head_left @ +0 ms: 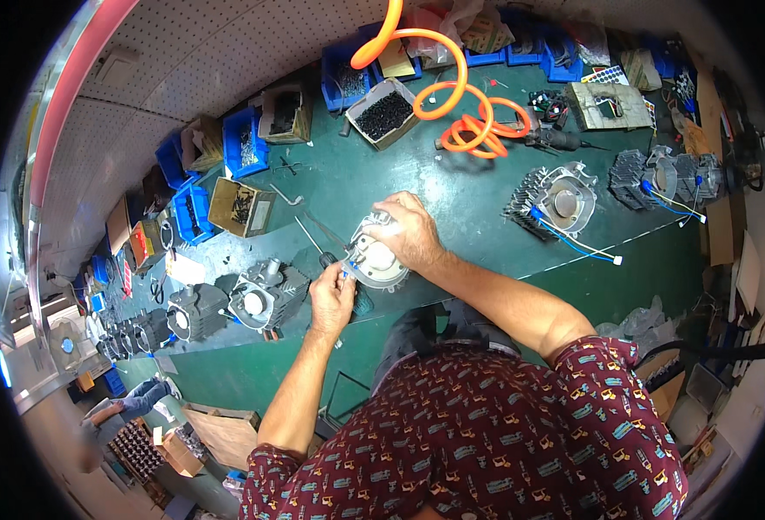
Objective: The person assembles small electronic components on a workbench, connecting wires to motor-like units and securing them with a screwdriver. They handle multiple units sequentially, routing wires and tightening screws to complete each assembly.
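Observation:
A silver cast-metal motor housing [381, 263] with a round opening sits at the table's front edge, in front of me. My right hand [410, 232] is closed over its far right side, fingers wrapped on the rim. At the housing's left side my left hand [332, 299] pinches a small blue wire end [346, 269], partly hidden by the fingertips. Just beyond that hand lies a screwdriver [315, 244] with a dark handle, its shaft pointing away to the left. An L-shaped hex key [288, 196] rests farther back.
More housings stand along the bench, one [257, 299] at left and one with blue and white wires [564, 201] at right. Blue bins [245, 143] and a box of black screws [384, 115] line the back. A coiled orange air hose [465, 95] hangs over the bench beside a power driver [556, 139].

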Demonstrator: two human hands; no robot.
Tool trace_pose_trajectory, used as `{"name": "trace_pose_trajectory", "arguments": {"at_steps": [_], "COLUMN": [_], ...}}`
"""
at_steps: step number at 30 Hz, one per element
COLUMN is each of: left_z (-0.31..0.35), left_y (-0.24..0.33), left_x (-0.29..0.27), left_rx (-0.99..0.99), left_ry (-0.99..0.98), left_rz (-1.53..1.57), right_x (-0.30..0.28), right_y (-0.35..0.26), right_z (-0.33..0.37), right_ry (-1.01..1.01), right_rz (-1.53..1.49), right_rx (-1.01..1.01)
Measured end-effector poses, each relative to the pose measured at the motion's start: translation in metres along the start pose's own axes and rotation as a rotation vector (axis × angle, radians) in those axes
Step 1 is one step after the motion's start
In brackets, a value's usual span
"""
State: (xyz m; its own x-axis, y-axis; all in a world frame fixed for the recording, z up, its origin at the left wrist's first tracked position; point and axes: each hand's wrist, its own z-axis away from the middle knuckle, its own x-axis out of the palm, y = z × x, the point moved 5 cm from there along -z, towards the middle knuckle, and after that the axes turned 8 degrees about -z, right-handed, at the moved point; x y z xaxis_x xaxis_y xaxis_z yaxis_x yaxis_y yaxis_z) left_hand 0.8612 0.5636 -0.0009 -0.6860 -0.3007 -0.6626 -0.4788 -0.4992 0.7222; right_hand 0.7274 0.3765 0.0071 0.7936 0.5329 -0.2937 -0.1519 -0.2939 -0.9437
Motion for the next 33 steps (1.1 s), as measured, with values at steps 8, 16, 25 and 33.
{"name": "trace_pose_trajectory", "arguments": {"at_steps": [8, 16, 25, 33], "left_z": [-0.001, -0.001, -0.010, -0.009], "left_y": [0.015, 0.015, 0.026, 0.004], "left_x": [-0.001, -0.006, -0.005, -0.002], "left_rx": [-0.076, 0.091, -0.112, -0.314], "left_ry": [0.016, 0.047, -0.032, -0.266], "left_rz": [-0.046, -0.177, -0.129, 0.370], "right_x": [-0.004, -0.002, -0.006, -0.007], "right_y": [-0.007, -0.003, -0.008, -0.011], "right_z": [-0.002, 0.001, -0.001, 0.000], "right_ry": [0.011, 0.026, 0.021, 0.038], "right_rz": [-0.018, 0.013, 0.001, 0.013], "right_rx": [0.008, -0.002, 0.012, -0.003]}}
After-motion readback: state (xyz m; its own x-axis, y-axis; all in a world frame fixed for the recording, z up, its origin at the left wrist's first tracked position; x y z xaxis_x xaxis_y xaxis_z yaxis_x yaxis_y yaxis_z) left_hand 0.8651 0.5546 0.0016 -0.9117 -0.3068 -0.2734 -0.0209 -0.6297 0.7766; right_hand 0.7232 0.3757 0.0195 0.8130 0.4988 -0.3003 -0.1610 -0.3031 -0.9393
